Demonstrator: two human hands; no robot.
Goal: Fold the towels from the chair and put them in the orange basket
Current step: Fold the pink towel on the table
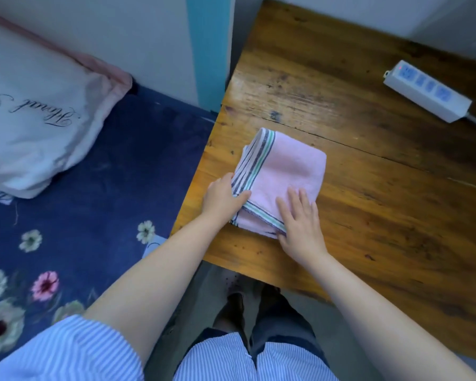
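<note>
So the right hand has its fingers straight and spread, lying flat on top of the pink towel, palm down on the near right corner like it's pressing the fold flat. Nothing curled there, it's just a flat press. The left hand is different: thumb lies over the striped edge and the fingers look tucked under or around that edge, so it's holding the towel's left side in a grip, right where the grey and green stripes run.

The towel itself is already folded down to a compact, roughly square bundle with several layers visible at the striped border. It sits near the front left corner of the wooden table, close to the edge. I'd say this one is pretty much done folding, maybe one last smoothing or one more fold if they want it smaller.

Further out: a white power strip lies well apart from it at the back right of the table. Left of the table there's a bed with a dark blue floral sheet and a white pillow with script lettering.

What's left, as far as I can judge: no orange basket and no chair anywhere in view, so I can't tell how many towels are waiting or how many are already in. This towel at least hasn't gone in the basket yet, so that carry is still to come.
</note>
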